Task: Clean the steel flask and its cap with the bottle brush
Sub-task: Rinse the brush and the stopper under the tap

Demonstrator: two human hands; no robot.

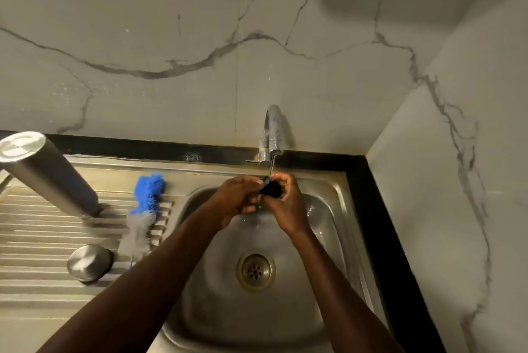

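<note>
The steel flask (48, 174) is standing inverted on the ribbed drainboard (31, 227), base uppermost, leaning in the wide-angle view; what it contains cannot be seen. Its steel cap (89, 262) is resting near it on the same ribs, and the bottle brush (143, 214), blue-headed with grey bristles, is lying between the flask and the sink basin (217, 304). Over the basin, the left hand (235, 199) and right hand (285, 202) are meeting under a thin stream running from the tap (273, 135), their fingers curling around a small dark object (270, 189), possibly a stopper, though it is too blurred to identify. A drain strainer (255, 269) is sitting in the wet basin floor. Veined marble walls (200, 38) and a black counter edge (371, 209) are enclosing the corner.
</note>
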